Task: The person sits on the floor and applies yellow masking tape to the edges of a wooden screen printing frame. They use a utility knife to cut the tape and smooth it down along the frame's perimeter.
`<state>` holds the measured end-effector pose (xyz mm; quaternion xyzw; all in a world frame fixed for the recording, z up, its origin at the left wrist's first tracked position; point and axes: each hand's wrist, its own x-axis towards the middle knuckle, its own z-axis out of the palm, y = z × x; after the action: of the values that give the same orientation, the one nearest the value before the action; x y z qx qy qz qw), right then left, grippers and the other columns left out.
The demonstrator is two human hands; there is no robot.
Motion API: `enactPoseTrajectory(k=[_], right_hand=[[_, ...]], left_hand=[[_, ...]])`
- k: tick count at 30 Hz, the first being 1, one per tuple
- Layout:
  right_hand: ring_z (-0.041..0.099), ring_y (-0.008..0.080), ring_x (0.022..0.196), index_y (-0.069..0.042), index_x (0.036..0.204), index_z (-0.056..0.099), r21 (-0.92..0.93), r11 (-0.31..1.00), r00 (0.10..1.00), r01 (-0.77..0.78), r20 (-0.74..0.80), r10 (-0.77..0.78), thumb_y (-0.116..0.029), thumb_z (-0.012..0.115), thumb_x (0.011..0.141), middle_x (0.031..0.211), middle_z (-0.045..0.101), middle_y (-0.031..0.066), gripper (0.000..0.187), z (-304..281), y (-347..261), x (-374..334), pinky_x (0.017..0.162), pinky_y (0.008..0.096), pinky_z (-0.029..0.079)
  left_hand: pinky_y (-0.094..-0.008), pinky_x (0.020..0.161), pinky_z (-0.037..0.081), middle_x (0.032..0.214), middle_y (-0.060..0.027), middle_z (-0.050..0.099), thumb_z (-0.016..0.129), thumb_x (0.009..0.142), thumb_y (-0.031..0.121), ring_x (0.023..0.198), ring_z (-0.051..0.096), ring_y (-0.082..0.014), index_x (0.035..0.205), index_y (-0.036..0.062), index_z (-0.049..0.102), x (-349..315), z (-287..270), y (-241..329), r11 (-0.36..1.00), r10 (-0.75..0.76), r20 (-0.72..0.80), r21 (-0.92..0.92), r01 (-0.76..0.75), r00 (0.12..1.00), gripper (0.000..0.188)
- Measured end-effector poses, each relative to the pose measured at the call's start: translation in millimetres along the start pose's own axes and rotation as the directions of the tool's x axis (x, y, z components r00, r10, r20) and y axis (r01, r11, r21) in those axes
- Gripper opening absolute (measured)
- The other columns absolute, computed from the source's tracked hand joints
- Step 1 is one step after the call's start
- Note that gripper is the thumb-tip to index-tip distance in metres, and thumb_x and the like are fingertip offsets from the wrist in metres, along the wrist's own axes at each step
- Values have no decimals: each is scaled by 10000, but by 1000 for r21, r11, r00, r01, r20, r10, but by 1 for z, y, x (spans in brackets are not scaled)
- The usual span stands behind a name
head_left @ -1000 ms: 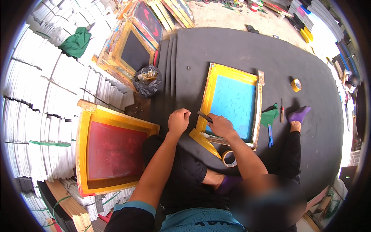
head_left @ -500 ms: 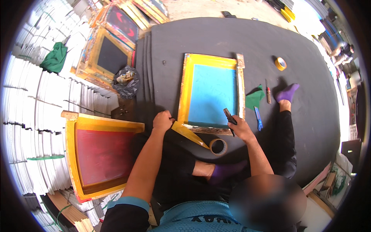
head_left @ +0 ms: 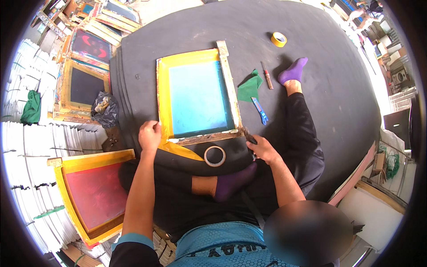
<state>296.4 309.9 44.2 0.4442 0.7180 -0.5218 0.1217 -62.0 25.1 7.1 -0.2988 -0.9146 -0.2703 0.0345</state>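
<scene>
A wooden screen-printing frame (head_left: 231,89) with blue mesh and yellow-taped borders lies flat on the dark padded surface. My left hand (head_left: 150,137) is closed at its near left corner, on the end of a strip of yellow tape (head_left: 180,150). That strip runs right to its tape roll (head_left: 215,156), which rests just before the frame's near edge. By the near right corner, my right hand (head_left: 263,150) is wrapped round a narrow dark hand tool (head_left: 251,139); its exact kind is unclear, mostly covered by the fingers.
Right of the frame lie a green cloth (head_left: 250,86), a blue cutter (head_left: 259,111), a red-handled tool (head_left: 267,75) and another tape roll (head_left: 279,39). A red-mesh frame (head_left: 95,191) leans at my left, near white paper stacks (head_left: 26,151) and a black bag (head_left: 105,109).
The view has shifted, so the scene sits further left and higher. My left hand has moved beside the frame's near left corner, and the tape strip now meets that corner.
</scene>
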Motion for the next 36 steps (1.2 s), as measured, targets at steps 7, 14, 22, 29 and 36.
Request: enactPoseTrajectory(k=[7,14,22,29,36], right_hand=[[742,301,846,75,1357,593,-146,988,998,-57,18,61,-319,640,1027,1121,724,256,517,2,-7,-15,631,411,575],[726,402,1065,23,1364,610,-213,973,996,-92,-7,93,-363,634,1012,1194,722,273,524,-4,0,-10,881,480,577],[651,440,1241,-26,1327,636,-334,938,995,-92,0,98,-388,609,1008,1265,703,275,482,3,-9,-7,1049,528,510],[650,437,1248,-48,1332,640,-406,905,991,-126,-15,131,-383,603,1005,1287,701,259,469,5,-19,-8,1051,534,511],[645,436,1256,-58,1299,659,-475,866,983,-155,14,184,-376,613,998,1299,700,247,440,8,-24,3,1061,532,505]], left_hand=[[-477,932,508,1061,-136,732,769,903,323,1055,645,-353,1077,100,796,-50,49,145,899,435,241,-167,-404,868,284],[-585,1175,335,1481,-207,488,814,857,417,1351,464,-398,1511,130,561,-125,84,221,905,381,455,-6,-425,805,757],[-638,1190,310,1549,-220,447,808,867,407,1412,430,-435,1566,159,507,-138,91,221,910,347,471,40,-413,811,800],[-644,1191,309,1547,-230,453,792,882,412,1408,436,-445,1575,160,499,-137,92,222,903,349,487,52,-426,801,794],[-651,1193,304,1552,-235,448,800,868,421,1413,427,-452,1576,154,496,-138,94,220,904,350,492,45,-425,797,816]])
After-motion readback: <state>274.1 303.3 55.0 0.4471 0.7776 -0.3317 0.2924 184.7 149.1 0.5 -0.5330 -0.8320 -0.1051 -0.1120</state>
